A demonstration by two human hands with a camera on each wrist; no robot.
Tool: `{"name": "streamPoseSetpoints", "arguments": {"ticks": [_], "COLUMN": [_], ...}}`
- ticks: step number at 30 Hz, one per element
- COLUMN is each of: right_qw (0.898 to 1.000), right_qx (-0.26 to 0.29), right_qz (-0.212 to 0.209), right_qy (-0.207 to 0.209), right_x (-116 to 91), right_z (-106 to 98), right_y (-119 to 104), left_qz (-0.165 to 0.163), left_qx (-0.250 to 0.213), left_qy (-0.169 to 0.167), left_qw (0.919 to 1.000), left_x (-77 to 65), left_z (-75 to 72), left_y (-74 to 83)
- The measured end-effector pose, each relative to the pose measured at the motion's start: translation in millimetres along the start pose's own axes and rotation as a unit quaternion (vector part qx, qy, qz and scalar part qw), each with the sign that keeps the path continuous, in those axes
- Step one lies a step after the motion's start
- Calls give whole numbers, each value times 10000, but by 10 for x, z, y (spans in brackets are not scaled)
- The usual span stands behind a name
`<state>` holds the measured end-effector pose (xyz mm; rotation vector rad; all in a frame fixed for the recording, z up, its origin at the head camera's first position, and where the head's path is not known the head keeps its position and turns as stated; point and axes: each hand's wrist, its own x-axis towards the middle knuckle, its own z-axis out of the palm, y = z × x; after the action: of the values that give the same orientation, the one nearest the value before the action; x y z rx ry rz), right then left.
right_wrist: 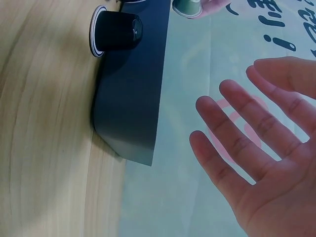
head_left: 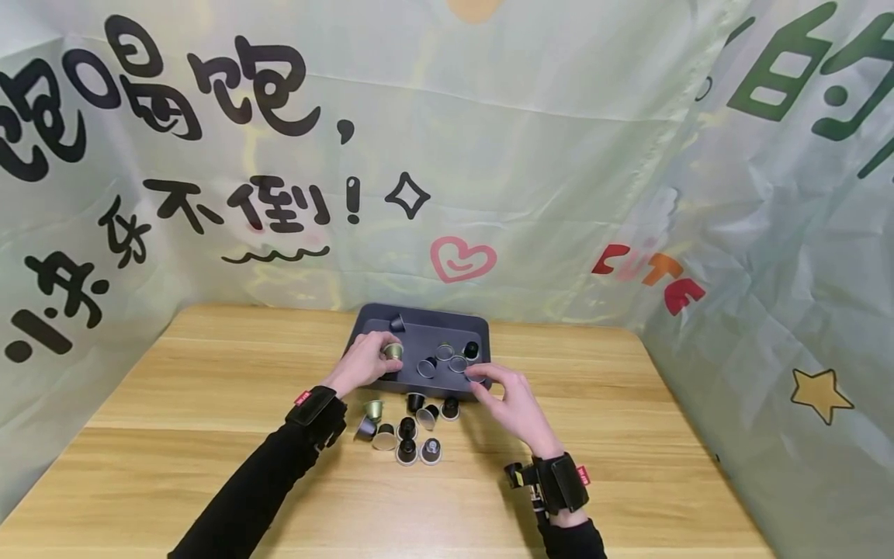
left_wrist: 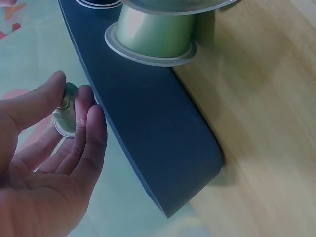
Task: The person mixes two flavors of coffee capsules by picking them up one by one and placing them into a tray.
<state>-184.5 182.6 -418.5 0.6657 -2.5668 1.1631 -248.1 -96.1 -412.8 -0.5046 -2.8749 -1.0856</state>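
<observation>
My left hand (head_left: 363, 360) pinches a pale green coffee capsule (head_left: 393, 352) between thumb and fingers, above the left part of a dark grey tray (head_left: 424, 330). In the left wrist view the held green capsule (left_wrist: 65, 121) shows between the fingertips, level with the tray's wall (left_wrist: 143, 128). My right hand (head_left: 513, 400) hovers at the tray's front right corner, fingers spread and nothing in them, as the right wrist view shows. Inside the tray lie several capsules, among them a black one (head_left: 471, 351) at the right and a dark one (head_left: 396, 323) at the back left.
In front of the tray, several more capsules stand or lie on the wooden table (head_left: 615, 466): a green one (head_left: 373, 409), a purple one (head_left: 365, 428) on its side, and black ones such as this capsule (head_left: 407, 451). A printed cloth (head_left: 559, 194) hangs behind the table.
</observation>
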Motion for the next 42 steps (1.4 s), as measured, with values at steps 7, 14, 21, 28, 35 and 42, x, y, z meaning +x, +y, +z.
{"name": "streamPoseSetpoints", "arguments": {"ticks": [7, 14, 21, 28, 35, 42], "right_qw": [9999, 10000, 9999, 9971, 9952, 9923], "right_qx": [62, 32, 61, 30, 51, -78], "right_qz": [-77, -26, 59, 194, 222, 156], "right_qy": [-53, -52, -140, -735, -953, -1229], "right_x": [9, 11, 7, 4, 8, -8], "right_z": [5, 11, 3, -1, -7, 3], "right_y": [-4, -1, -13, -19, -22, 13], "left_qz": [-166, -24, 82, 23, -154, -182], "left_qx": [-81, -391, -819, -1261, -1296, -1534], "left_qy": [-90, 116, 401, 298, 410, 710], "left_qw": [9998, 9992, 9958, 9916, 9906, 9854], "left_x": [9, -11, -62, -182, -385, -579], "left_z": [21, 45, 51, -24, -137, -187], "left_y": [10, -6, -101, -159, -230, -349]}}
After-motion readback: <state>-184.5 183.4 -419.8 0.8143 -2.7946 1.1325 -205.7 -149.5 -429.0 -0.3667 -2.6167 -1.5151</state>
